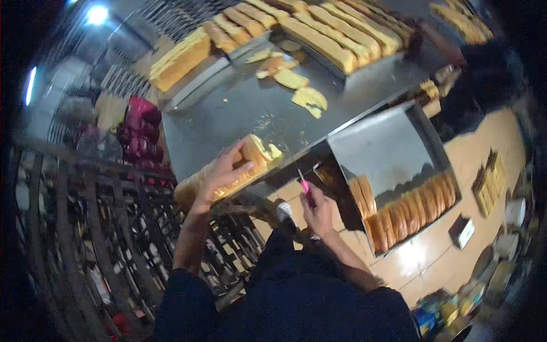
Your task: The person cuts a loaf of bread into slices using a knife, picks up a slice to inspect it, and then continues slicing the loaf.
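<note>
A long loaf of bread (254,153) lies along the front left edge of the metal table, its pale cut end facing right. My left hand (227,171) grips it from above, thumb and fingers spread over the crust. Beside the cut end is a small pale yellow piece (275,151). Just off the table's front edge, my right hand (320,212) is closed around the pink handle of a knife (305,186). Its thin blade points up toward the table edge, apart from the loaf. Several cut bread pieces (292,78) lie farther back on the table.
Rows of long loaves (319,37) stand along the back of the metal table (199,125). To my right, a metal tray (376,137) holds sliced bread (410,214). A dark slatted rack (85,211) stands at left. A flat bread-coloured stack (489,185) sits at far right.
</note>
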Tool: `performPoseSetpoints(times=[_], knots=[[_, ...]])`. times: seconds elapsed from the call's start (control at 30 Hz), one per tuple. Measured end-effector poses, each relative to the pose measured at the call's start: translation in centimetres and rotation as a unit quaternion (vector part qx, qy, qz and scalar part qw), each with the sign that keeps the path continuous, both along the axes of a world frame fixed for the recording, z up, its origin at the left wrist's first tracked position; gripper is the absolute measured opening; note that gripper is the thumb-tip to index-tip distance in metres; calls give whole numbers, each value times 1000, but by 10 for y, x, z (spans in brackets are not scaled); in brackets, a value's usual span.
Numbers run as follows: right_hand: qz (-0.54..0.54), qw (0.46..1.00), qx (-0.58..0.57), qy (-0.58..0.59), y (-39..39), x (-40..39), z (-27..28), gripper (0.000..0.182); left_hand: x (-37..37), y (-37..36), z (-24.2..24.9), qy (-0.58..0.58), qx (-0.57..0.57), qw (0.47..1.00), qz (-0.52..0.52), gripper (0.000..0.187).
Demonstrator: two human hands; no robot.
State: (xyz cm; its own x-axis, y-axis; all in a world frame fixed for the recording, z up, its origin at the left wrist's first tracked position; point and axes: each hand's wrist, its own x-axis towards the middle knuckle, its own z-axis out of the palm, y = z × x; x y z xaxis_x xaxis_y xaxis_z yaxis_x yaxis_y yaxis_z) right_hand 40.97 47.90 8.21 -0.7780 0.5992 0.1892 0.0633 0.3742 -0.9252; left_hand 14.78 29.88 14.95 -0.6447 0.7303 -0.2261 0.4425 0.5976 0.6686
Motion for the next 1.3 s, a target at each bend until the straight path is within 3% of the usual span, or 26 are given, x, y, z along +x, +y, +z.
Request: performPoseSetpoints(times=[0.13,0.3,0.77,0.93,1.07,1.17,1.23,1.3], knots=[[45,997,46,39,-35,-33,-3,41,-5,-3,-19,175,-38,984,-20,101],[82,989,122,10,-51,-57,-13,42,-5,-1,-12,176,-100,979,-22,119],[72,983,158,53,-60,-63,-32,54,-4,-5,-29,167,-35,985,8,112],[60,977,204,25,-63,-26,-47,58,-8,-2,-25,159,-57,986,2,112],[99,982,162,13,-59,-66,-24,66,-5,-5,-34,167,-45,985,6,115],[112,986,110,-59,-59,-46,-20,65,-5,-4,-31,154,-55,987,9,115],[101,976,142,-132,-62,-15,-29,65,-6,-3,-29,173,-38,984,1,113],[83,983,150,-65,-67,-21,-27,63,-7,-5,-34,181,-31,983,-2,112]])
